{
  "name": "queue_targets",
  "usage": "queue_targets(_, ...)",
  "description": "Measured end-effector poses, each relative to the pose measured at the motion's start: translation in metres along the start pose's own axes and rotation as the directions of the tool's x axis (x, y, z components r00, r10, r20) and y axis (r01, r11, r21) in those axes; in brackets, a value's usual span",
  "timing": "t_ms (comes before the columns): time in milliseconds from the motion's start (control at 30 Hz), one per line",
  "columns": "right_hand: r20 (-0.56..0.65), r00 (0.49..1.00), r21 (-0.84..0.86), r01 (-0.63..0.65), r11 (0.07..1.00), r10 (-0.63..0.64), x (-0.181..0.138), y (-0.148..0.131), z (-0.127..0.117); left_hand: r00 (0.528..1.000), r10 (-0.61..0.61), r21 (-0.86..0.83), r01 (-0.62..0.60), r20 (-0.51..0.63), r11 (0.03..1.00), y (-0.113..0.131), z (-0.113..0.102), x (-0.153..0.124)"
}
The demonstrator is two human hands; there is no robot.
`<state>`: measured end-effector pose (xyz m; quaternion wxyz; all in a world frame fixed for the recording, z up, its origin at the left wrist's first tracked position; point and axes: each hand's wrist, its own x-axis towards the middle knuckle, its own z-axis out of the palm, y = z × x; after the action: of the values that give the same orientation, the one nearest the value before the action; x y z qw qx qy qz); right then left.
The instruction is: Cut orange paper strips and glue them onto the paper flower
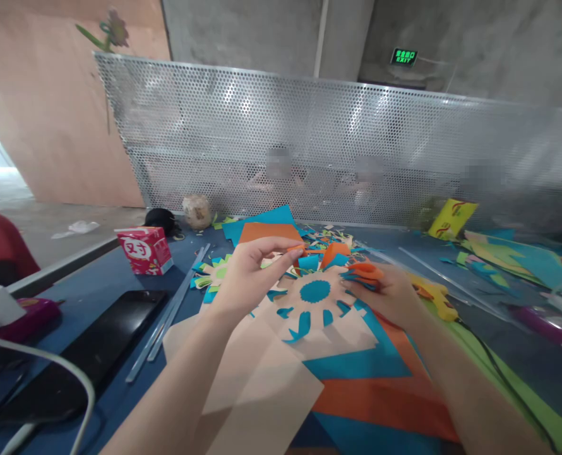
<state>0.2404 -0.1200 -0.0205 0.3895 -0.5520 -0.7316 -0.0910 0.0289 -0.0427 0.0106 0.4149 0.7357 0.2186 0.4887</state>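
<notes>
A flat paper flower (315,292) in blue, orange and beige lies on sheets of coloured paper in the middle of the table. My left hand (247,273) is above its left side, thumb and fingers pinching an orange petal at its top edge. My right hand (391,296) rests on its right side, fingers closed round orange and blue petals there. A beige sheet (257,385) and blue and orange sheets (380,385) lie under the flower and my forearms.
A black phone (96,344) and thin clear sticks (172,313) lie to the left. A red carton (145,250) stands further back. A yellow tool (435,297) lies to the right of my right hand, with paper scraps and a yellow box (451,218) beyond. A perforated metal screen (338,145) closes the far edge.
</notes>
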Motion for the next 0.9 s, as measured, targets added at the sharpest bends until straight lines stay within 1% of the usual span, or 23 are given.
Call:
queue_targets(67, -0.005, 1.000, -0.009, 0.001, 1.000, -0.001, 0.000, 0.000, 0.000, 1.000, 0.016, 0.000, -0.016, -0.002, 1.000, 0.000, 0.000, 0.000)
queue_targets(233, -0.067, 0.998, -0.006, 0.001, 1.000, -0.002, 0.000, -0.001, 0.001, 0.997, 0.073, 0.046, -0.072, -0.010, 0.996, 0.000, 0.000, 0.000)
queue_targets(333, -0.096, 0.995, -0.013, -0.009, 1.000, 0.008, 0.000, -0.002, 0.002, 0.994, 0.109, 0.012, -0.110, 0.013, 0.994, 0.004, 0.001, -0.001)
queue_targets(400, -0.128, 0.991, -0.008, 0.038, 0.999, -0.039, 0.002, -0.003, 0.001, 0.990, 0.142, -0.011, -0.142, 0.025, 0.990, 0.008, 0.002, -0.002)
queue_targets(433, -0.151, 0.985, -0.004, 0.083, 0.997, -0.083, 0.003, -0.003, 0.000, 0.988, 0.155, -0.019, -0.155, 0.011, 0.988, 0.009, 0.002, -0.002)
queue_targets(500, -0.211, 0.953, -0.039, 0.213, 0.976, -0.216, 0.004, -0.003, -0.004, 0.989, 0.132, -0.028, -0.134, -0.058, 0.991, 0.010, 0.000, 0.000)
queue_targets(533, -0.250, 0.922, -0.095, 0.282, 0.955, -0.297, 0.003, -0.003, -0.006, 0.991, 0.085, -0.043, -0.090, -0.101, 0.995, 0.009, -0.002, 0.001)
queue_targets(567, -0.282, 0.883, -0.177, 0.336, 0.925, -0.375, 0.002, -0.004, -0.008, 0.991, 0.011, -0.068, -0.020, -0.134, 0.998, 0.006, -0.004, 0.003)
queue_targets(600, -0.313, 0.839, -0.274, 0.368, 0.888, -0.444, 0.001, -0.005, -0.010, 0.986, -0.093, -0.101, 0.080, -0.136, 0.992, 0.003, -0.006, 0.004)
queue_targets(633, -0.345, 0.792, -0.374, 0.377, 0.847, -0.504, -0.001, -0.006, -0.012, 0.971, -0.221, -0.136, 0.207, -0.096, 0.969, 0.000, -0.008, 0.005)
queue_targets(667, -0.363, 0.754, -0.460, 0.366, 0.809, -0.548, -0.002, -0.008, -0.014, 0.934, -0.356, -0.159, 0.350, -0.011, 0.923, -0.004, -0.010, 0.005)
queue_targets(700, -0.375, 0.722, -0.528, 0.348, 0.774, -0.581, -0.004, -0.011, -0.016, 0.874, -0.474, -0.164, 0.486, 0.108, 0.859, -0.006, -0.010, 0.005)
queue_targets(733, -0.381, 0.693, -0.582, 0.334, 0.741, -0.612, -0.005, -0.013, -0.017, 0.799, -0.553, -0.162, 0.593, 0.234, 0.789, -0.008, -0.010, 0.004)
queue_targets(767, -0.376, 0.670, -0.623, 0.328, 0.710, -0.640, -0.005, -0.016, -0.017, 0.730, -0.589, -0.162, 0.665, 0.346, 0.729, -0.009, -0.009, 0.003)
queue_targets(800, -0.361, 0.654, -0.654, 0.331, 0.680, -0.665, -0.006, -0.019, -0.018, 0.686, -0.590, -0.173, 0.702, 0.426, 0.691, -0.009, -0.007, 0.001)
queue_targets(833, -0.337, 0.648, -0.675, 0.338, 0.655, -0.683, -0.005, -0.022, -0.018, 0.674, -0.575, -0.194, 0.710, 0.463, 0.677, -0.008, -0.005, -0.001)
queue_targets(867, -0.318, 0.641, -0.689, 0.349, 0.635, -0.698, -0.005, -0.024, -0.018, 0.688, -0.561, -0.216, 0.699, 0.460, 0.682, -0.007, -0.003, -0.002)
queue_targets(900, -0.309, 0.635, -0.697, 0.356, 0.623, -0.709, -0.005, -0.026, -0.018, 0.712, -0.554, -0.228, 0.680, 0.430, 0.697, -0.005, -0.002, -0.003)
